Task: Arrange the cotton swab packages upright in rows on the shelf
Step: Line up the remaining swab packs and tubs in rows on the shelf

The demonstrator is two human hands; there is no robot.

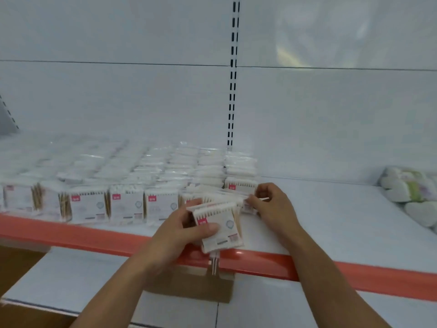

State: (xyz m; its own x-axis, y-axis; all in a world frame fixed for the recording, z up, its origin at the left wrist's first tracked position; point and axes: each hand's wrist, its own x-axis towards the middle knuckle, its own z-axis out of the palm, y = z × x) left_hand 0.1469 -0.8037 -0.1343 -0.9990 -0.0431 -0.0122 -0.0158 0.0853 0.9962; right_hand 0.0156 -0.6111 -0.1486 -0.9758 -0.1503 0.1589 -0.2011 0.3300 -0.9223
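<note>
Back wall [118, 91]: plain white panels behind everything, with a black slotted post [233, 91] running down the middle.
Shelf [331, 221]: white and flat, with an orange strip [71, 233] along its front edge.
Lower shelf [82, 280]: white, below the strip, with a brown cardboard sheet [189, 287] lying on it under the hands.
Rows of packs [127, 204]: they fill the left half of the shelf from the front edge to the back wall. They stand upright side by side, and the front row faces out.
Pack contents: clear wrap holding white-tipped swabs on wooden sticks, behind a white card with a small red tag.
Wrapped bundle [411, 192]: lies on the far right of the shelf, well apart from the rows. Its pale contents are too blurred to name.
Held pack [220, 228]: tilted over the front edge, just right of the rows, with a few sticks [214, 263] poking out below it.
Tilted pack [236, 200]: leans just behind the held pack, blurred.
Left hand [186, 233]: grips the held pack, thumb across its front and fingers behind.
Right hand [272, 204]: fingers curled, pinching the right end of the tilted pack.
</note>
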